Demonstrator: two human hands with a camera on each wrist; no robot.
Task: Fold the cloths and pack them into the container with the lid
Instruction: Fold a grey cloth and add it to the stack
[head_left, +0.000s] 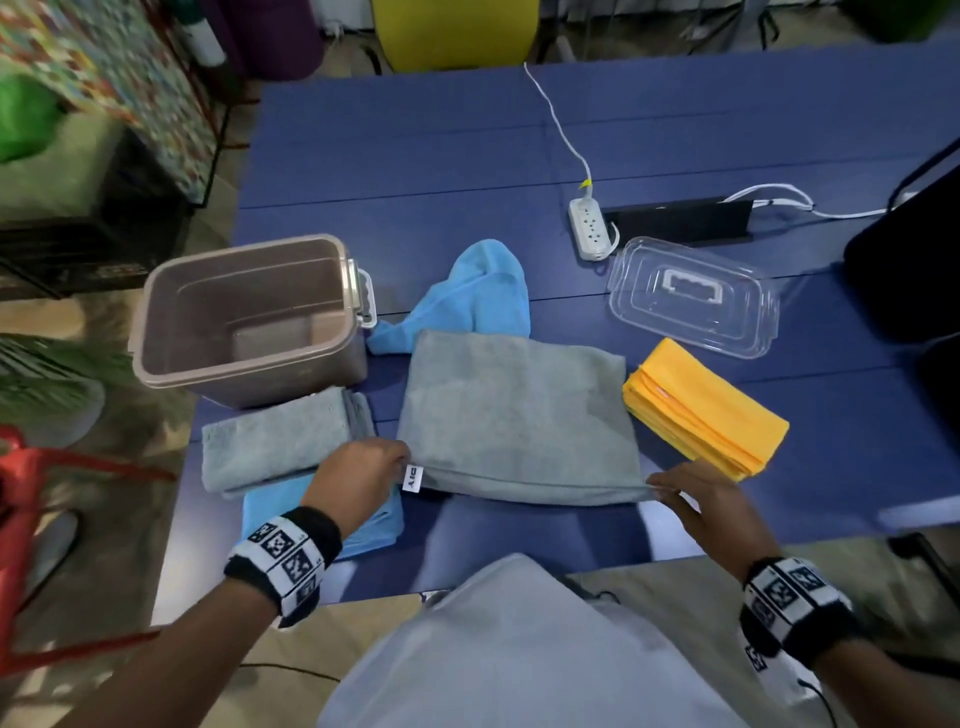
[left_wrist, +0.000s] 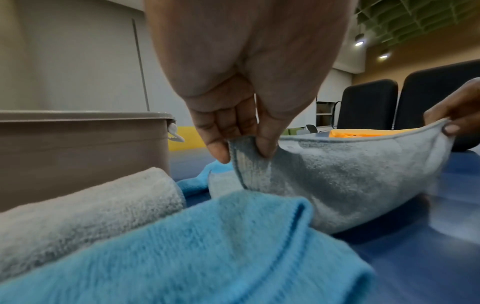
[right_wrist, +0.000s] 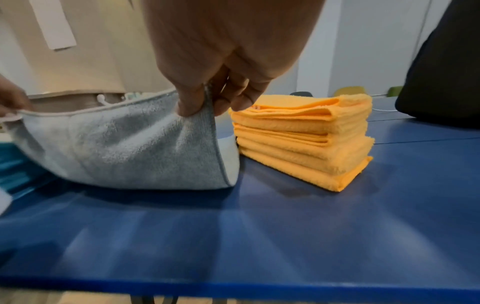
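Note:
A grey cloth lies in the middle of the blue table, its near edge lifted. My left hand pinches the near left corner by the white label. My right hand pinches the near right corner. The brown container stands empty at the left, lid off. Its clear lid lies at the back right. A folded grey cloth and a folded blue cloth lie at the near left. Folded yellow cloths are stacked at the right. A crumpled blue cloth lies behind.
A white power strip with its cable and a black flat object lie at the back of the table. Dark chairs stand at the right edge. A red frame is on the floor at the left.

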